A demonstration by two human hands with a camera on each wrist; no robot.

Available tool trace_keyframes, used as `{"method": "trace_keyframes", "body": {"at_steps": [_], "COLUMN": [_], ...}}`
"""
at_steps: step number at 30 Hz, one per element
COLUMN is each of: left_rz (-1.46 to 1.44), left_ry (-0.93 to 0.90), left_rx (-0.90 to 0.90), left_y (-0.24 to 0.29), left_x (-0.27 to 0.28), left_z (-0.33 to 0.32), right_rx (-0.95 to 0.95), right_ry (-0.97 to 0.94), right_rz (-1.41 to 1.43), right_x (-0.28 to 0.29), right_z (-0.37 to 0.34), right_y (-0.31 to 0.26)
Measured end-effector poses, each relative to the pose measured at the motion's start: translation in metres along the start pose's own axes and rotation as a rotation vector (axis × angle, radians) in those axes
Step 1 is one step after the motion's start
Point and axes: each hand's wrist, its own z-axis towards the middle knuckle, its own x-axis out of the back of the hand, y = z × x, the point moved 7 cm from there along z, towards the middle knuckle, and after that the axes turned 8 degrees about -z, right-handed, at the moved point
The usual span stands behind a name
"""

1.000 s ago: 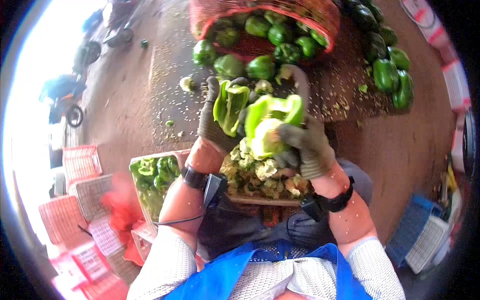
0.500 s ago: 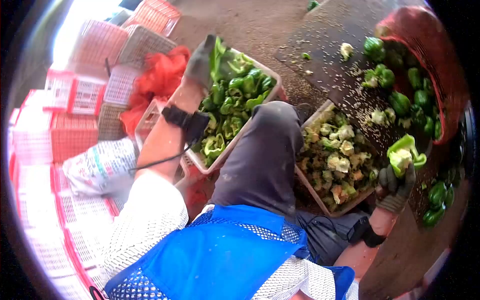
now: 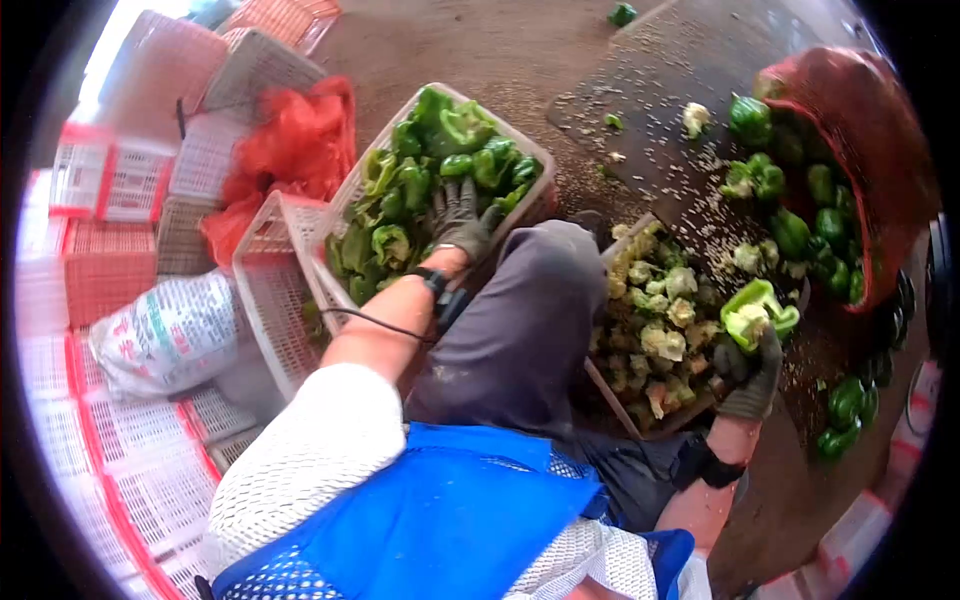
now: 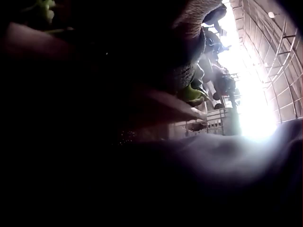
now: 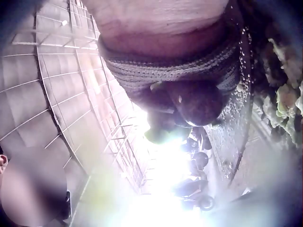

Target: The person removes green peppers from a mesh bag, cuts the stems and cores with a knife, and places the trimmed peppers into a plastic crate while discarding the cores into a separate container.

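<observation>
My gloved left hand [image 3: 462, 222] rests with its fingers extended on green bell peppers [image 3: 415, 190] in a pale plastic crate [image 3: 548, 172]. Those are opened pieces and halves, heaped near the rim. On the other side, my gloved right hand [image 3: 750, 388] grips a cut bell pepper [image 3: 758, 312] whose pale core and seeds face up. It is close to a second crate [image 3: 615, 398] heaped with pepper cores [image 3: 665, 343]. The left wrist view is mostly dark, with part of the glove [image 4: 196, 19] at the top. In the right wrist view, the glove cuff [image 5: 170, 71] shows.
A red mesh sack [image 3: 880, 160] of whole peppers lies open on a dark board [image 3: 670, 90] strewn with seeds. More whole peppers [image 3: 848, 405] lie at the right. Stacked baskets [image 3: 110, 260], red netting [image 3: 300, 135] and a white sack [image 3: 170, 335] stand at the left.
My left hand has carried a pepper piece from near the sack to the left crate and let it go. My right hand still holds the cored pepper. The head view has turned left.
</observation>
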Motion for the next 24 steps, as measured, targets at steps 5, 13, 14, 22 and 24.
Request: {"method": "trace_keyframes", "body": {"at_steps": [5, 13, 14, 22, 24], "left_rz": [-0.304, -0.658, -0.609, -0.731, -0.777], "left_ry": [-0.003, -0.331, -0.347, -0.659, -1.133], "left_rx": [-0.162, -1.170, -1.280, -1.318, -0.917], "left_y": [0.039, 0.350, 0.375, 0.445, 0.424], "left_x": [0.098, 0.173, 0.159, 0.081, 0.051], "left_z": [0.020, -0.119, -0.135, -0.145, -0.132], "right_rx": [0.057, -0.007, -0.004, 0.210, 0.212], "right_ry": [-0.034, -0.247, -0.221, -0.072, -0.034], "right_rz": [-0.018, 0.263, 0.333, 0.234, 0.006], "right_x": [-0.023, -0.028, -0.024, 0.026, 0.036], "right_z": [-0.010, -0.018, -0.018, -0.002, -0.004], "right_y": [-0.024, -0.041, -0.041, -0.030, -0.034]}}
